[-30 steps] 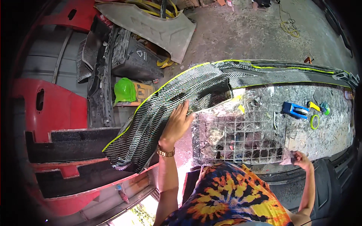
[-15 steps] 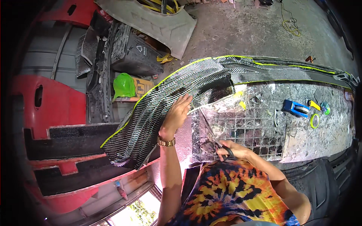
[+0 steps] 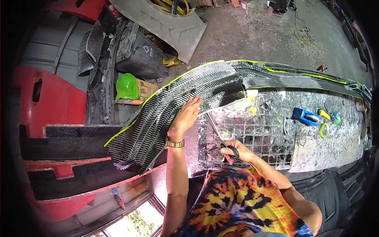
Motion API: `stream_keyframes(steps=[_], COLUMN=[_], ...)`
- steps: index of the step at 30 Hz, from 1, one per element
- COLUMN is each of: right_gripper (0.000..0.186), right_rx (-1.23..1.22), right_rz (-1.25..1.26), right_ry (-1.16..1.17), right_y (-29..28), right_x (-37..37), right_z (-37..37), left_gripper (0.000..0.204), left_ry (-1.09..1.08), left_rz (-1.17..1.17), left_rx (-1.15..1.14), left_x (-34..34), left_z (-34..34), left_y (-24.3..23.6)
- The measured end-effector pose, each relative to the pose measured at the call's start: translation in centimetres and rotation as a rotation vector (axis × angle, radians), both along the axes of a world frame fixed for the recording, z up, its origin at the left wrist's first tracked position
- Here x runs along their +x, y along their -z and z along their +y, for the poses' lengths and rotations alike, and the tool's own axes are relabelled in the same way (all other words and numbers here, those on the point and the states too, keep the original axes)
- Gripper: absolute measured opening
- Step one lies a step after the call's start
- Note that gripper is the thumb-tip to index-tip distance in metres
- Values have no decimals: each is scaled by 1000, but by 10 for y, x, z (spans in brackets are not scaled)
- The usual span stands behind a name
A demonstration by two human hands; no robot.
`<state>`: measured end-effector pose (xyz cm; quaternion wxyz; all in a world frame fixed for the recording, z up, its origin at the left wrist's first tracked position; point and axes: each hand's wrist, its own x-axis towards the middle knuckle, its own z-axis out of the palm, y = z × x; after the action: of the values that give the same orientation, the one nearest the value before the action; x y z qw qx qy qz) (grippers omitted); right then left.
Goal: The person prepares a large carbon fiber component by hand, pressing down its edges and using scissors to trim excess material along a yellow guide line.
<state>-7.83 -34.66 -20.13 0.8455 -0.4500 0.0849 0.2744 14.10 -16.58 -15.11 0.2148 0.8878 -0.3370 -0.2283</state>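
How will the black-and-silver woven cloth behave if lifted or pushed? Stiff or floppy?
The black-and-silver woven cloth is probably floppy: it lies in long, curving ripples. A sideways push may not slide it freely, since a yellow-green strip seems to bind its far edge and the left hand rests flat on it.

Grey panel (image 3: 179, 31) cut off above, contact between scissors (image 3: 216, 130) and woven fabric (image 3: 166, 108) (at the tips) unclear
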Motion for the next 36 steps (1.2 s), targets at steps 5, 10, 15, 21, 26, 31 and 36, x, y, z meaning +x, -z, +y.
stream_keyframes(steps=[5, 10, 15, 21, 26, 31, 36], right_gripper=[36, 39, 66, 79, 55, 62, 54], right_rx=[36, 0, -37, -217, -120, -71, 24], right_rz=[3, -48, -103, -125, -68, -78, -38], right_ry=[22, -75, -431, -660, -642, -611, -497], right_y=[1, 14, 25, -7, -38, -34, -32], right_x=[1, -1, -23, -15, 15, 18, 14], right_z=[-5, -8, -35, -38, -4, 15, 20], left_gripper=[43, 43, 48, 52, 51, 46, 38], left_ry=[0, -17, -105, -146, -170, -483, -373], left_rz=[-5, -11, 11, -258, -293, 7, -209], left_rx=[5, 18, 11, 112, 236, -8, 54], left_x=[2, -2, -24, -72, -84, -92, -99], left_z=[-6, -4, -1, 84, 83, 73, 80], left_y=[0, 0, -35, -102, -109, -102, -93])
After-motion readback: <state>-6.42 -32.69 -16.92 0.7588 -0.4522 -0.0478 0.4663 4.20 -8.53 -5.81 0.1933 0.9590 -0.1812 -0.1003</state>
